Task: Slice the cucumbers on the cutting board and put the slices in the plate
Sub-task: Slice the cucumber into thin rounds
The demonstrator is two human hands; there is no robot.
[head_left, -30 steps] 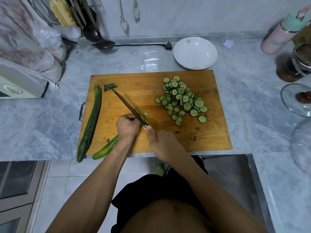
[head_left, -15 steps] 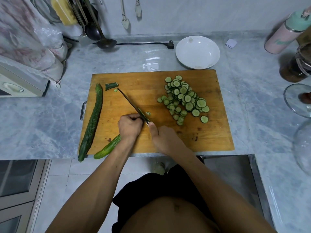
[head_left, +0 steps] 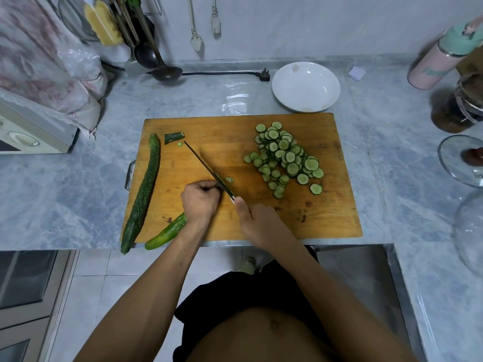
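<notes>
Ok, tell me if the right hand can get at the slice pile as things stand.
Probably yes, but not freely: the right hand grips the knife, so it is occupied. The board between it and the slice pile lies bare, with nothing in the way.

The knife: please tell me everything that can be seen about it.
The knife has a long, thin, dark blade that looks like metal, seen nearly edge-on. It lies diagonally over the wooden cutting board, tip pointing to the far left near a cucumber end piece. The right hand grips its handle, which is mostly hidden. The blade runs beside the left hand, which holds the cucumber being cut.
</notes>
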